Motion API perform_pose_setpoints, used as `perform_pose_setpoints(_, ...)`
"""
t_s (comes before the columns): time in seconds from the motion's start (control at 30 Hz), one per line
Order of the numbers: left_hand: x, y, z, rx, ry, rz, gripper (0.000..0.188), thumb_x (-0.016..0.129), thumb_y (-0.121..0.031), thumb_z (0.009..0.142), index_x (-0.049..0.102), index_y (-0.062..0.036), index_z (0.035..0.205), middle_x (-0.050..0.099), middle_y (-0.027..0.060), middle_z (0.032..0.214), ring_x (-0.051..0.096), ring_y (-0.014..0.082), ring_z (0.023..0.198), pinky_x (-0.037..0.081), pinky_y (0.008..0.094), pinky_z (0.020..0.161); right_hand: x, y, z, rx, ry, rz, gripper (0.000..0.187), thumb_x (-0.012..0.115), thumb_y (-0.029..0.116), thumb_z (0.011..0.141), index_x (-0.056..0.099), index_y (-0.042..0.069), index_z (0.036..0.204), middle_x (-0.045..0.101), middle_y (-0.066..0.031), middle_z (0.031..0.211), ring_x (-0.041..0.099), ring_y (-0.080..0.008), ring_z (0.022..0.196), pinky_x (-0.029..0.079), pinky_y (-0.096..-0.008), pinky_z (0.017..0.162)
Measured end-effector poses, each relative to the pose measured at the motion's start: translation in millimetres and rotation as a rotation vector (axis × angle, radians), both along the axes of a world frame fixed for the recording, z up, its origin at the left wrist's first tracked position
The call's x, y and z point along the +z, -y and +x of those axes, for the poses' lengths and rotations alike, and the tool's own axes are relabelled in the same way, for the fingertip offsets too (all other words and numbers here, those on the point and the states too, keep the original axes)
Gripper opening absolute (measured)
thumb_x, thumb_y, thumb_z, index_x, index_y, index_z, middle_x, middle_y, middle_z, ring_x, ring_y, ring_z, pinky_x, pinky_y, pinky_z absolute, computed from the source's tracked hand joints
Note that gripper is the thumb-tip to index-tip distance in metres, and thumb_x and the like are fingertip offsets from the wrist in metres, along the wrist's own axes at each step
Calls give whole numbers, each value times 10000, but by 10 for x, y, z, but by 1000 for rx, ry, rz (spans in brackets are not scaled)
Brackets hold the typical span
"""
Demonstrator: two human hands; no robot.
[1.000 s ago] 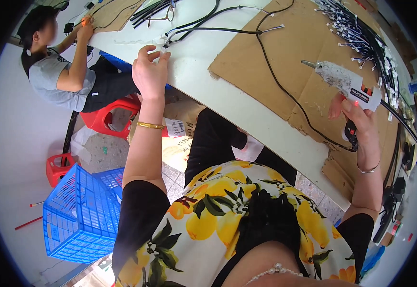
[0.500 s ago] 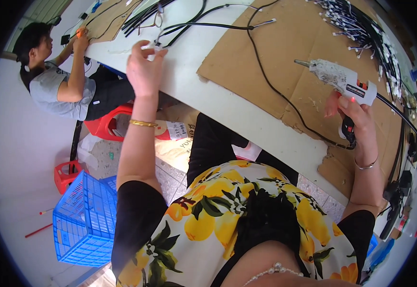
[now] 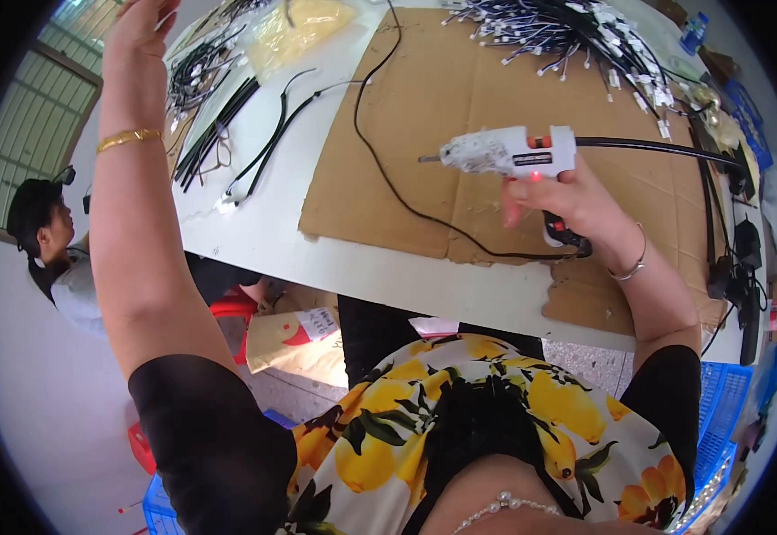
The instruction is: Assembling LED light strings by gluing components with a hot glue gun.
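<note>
My right hand [image 3: 575, 201] is wrapped round the handle of a white hot glue gun [image 3: 495, 150], whose nozzle points left above the cardboard sheet. A small red light glows on the gun, and a black glue stick [image 3: 647, 145] runs out of its back. At the upper left, my left hand [image 3: 141, 36] is raised beside a bunch of thin dark cables [image 3: 199, 76]; the picture's edge cuts off its fingertips, so its grip is unclear. Black cables with a white connector end [image 3: 226, 204] lie on the white table, apart from both hands.
A brown cardboard sheet [image 3: 424, 98] covers much of the table [image 3: 254, 241]. A cable heap with white connectors [image 3: 575, 40] lies at the back, near a yellowish plastic bag [image 3: 295, 36]. The gun's dark cord [image 3: 379, 160] crosses the cardboard. Another person [image 3: 45, 232] sits at the left.
My left hand has let go of the cable's connector end and moved up and left. The view has shifted; my right hand still holds the glue gun.
</note>
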State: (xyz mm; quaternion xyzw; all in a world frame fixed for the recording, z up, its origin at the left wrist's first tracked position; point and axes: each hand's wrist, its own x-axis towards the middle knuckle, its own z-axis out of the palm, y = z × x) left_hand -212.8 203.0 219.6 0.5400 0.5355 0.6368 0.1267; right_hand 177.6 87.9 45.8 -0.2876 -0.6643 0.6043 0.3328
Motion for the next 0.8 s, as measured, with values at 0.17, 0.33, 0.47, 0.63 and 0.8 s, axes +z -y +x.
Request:
perform_pose_setpoints(0.17, 91, 12, -258, 211, -187, 73, 531, 782, -243, 653, 542, -8, 1064, 648, 19, 845, 569, 97, 767, 424, 194, 727, 35, 54, -33, 26, -39, -17, 189, 581, 115, 782, 538, 2, 926, 581, -60, 648, 581, -141, 603, 460, -274, 581)
perform_pose_setpoints(0.33, -1096, 320, -243, 206, -624, -150, 404, 753, -211, 673, 583, -66, 1009, 641, 29, 741, 583, 127, 665, 471, 266, 644, -1, 1, -25, 17, -29, -2, 179, 580, 128, 786, 537, 8, 911, 579, -54, 646, 571, -132, 611, 446, -275, 599)
perform_pose_setpoints(0.47, -1692, 923, -97, 168, -787, -283, 396, 755, -150, 645, 569, -78, 987, 625, 60, 709, 595, 210, 660, 470, 305, 610, -50, -14, -24, 45, -70, 14, 154, 567, 138, 789, 541, 18, 881, 575, -53, 637, 572, -136, 608, 445, -272, 593)
perform_pose_setpoints(0.63, -2037, 1367, -35, 205, -939, -275, 401, 748, -101, 642, 555, -84, 994, 619, 45, 703, 592, 202, 686, 471, 317, 647, -91, -14, -23, 48, -40, 11, 165, 560, 132, 787, 542, 13, 899, 570, -59, 632, 570, -141, 600, 451, -278, 581)
perform_pose_setpoints(0.8, -2170, 1516, -3, 237, -996, -254, 429, 737, -77, 609, 557, -89, 998, 631, 33, 746, 573, 232, 778, 467, 333, 685, -103, -1, -22, 9, -15, 7, 220, 538, 147, 793, 551, -5, 950, 555, -62, 620, 552, -147, 580, 454, -288, 576)
